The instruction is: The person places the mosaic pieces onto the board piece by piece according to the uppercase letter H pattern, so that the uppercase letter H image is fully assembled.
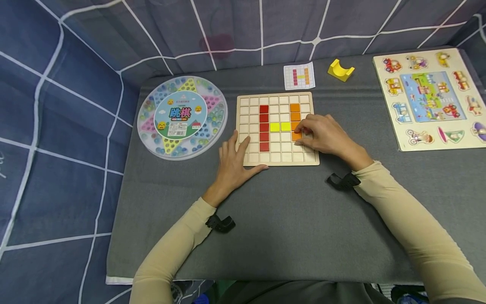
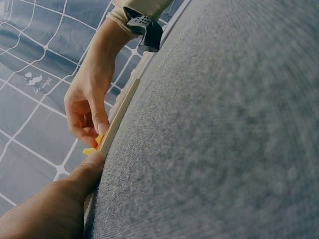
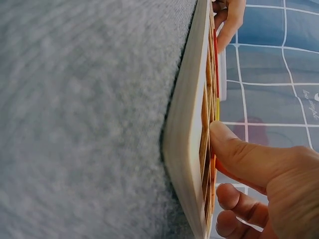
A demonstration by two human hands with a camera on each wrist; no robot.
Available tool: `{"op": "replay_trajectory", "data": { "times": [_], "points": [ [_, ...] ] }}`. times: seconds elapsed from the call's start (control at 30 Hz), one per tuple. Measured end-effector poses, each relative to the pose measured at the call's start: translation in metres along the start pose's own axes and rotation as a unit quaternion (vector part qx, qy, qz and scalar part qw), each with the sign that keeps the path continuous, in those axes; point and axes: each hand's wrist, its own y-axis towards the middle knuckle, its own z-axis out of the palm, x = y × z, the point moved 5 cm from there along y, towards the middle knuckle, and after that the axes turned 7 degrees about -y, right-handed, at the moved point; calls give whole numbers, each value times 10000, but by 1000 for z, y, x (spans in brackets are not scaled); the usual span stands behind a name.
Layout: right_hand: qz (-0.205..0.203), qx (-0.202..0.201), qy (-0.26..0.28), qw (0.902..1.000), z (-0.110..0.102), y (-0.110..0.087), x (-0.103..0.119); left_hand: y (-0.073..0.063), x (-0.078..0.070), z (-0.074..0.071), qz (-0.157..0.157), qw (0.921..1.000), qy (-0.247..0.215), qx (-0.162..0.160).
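Note:
A wooden grid board (image 1: 276,158) lies on the table in the head view. Its squares hold a column of red tiles (image 1: 264,127), two yellow tiles (image 1: 280,126) and a column of orange tiles (image 1: 295,108). The left hand (image 1: 233,164) rests at the board's left front corner, fingers spread over the left side and thumb along the front edge. At the lower end of the orange column, the right hand (image 1: 327,134) pinches an orange tile (image 1: 296,136) between thumb and fingers, right at the board. In the right wrist view, the right thumb (image 3: 234,144) partly hides the tile.
Behind the board lie a pattern card (image 1: 299,76) and a yellow curved block (image 1: 340,70). A round Chinese checkers box (image 1: 182,118) sits to the left. Toward the right is a wooden picture puzzle (image 1: 433,99). Checked blue cloth (image 1: 228,25) hangs along the back of the grey table.

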Motion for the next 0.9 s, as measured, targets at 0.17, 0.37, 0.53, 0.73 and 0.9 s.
{"op": "replay_trajectory", "data": {
  "times": [0.17,0.37,0.53,0.73,0.9],
  "points": [
    [44,113,79,9999,1,-1,-1,0,0,0,-15,10000,7,14],
    [-16,130,397,9991,-1,-4,-5,0,0,0,-44,10000,21,45],
    [44,-148,711,9973,-12,-21,-22,0,-1,1,-31,10000,34,53],
    [276,-336,619,9971,-27,-53,-50,2,-2,1,-35,10000,8,48],
    [396,-167,634,9971,-32,-71,-65,1,-1,0,-101,9999,-40,96]
  ]
}}
